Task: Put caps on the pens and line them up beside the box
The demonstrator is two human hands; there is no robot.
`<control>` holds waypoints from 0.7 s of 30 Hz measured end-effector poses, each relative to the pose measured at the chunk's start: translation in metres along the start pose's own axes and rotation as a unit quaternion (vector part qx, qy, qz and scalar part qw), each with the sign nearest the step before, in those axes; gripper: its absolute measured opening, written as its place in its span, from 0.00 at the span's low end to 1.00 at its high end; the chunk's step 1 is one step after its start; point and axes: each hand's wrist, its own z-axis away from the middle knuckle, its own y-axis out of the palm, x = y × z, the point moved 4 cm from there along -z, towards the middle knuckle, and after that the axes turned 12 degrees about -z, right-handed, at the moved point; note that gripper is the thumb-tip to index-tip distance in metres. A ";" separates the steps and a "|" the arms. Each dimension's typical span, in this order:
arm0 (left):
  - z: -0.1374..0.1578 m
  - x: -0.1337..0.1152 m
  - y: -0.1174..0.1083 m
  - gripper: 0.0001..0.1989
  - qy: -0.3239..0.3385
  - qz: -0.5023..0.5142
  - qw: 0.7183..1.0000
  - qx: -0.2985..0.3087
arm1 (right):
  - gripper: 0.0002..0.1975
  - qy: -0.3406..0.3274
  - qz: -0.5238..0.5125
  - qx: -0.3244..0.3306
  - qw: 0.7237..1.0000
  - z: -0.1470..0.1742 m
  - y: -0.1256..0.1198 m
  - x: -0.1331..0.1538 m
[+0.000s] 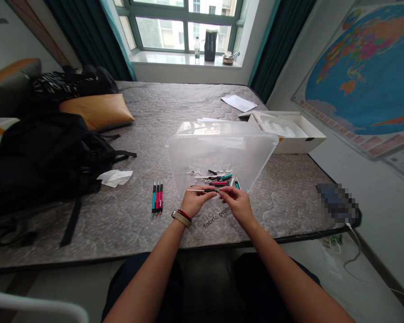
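Left hand (197, 201) pinches probable pen part (210, 191).

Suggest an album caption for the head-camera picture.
Left hand and right hand meet at a slim pen part by a translucent bin of loose pieces, three pens at left.

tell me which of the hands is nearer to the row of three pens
Left. The left hand is to the right of the row of pens, apart from it; the right hand is farther off on that same side.
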 end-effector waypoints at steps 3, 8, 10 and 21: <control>0.001 -0.001 -0.001 0.15 0.000 0.005 1.000 0.001 | 0.15 -0.014 0.017 0.009 1.000 -0.001 0.001 -0.003; 0.001 0.000 -0.002 0.16 -0.002 0.007 1.000 0.001 | 0.17 -0.023 0.041 0.029 0.998 -0.001 0.006 -0.009; 0.002 0.000 -0.002 0.16 0.007 0.005 1.000 0.002 | 0.17 -0.034 0.063 0.040 0.997 0.000 0.009 -0.011; 0.005 -0.004 -0.002 0.13 0.032 -0.031 0.999 0.001 | 0.29 0.035 0.049 0.074 0.995 -0.002 0.013 -0.019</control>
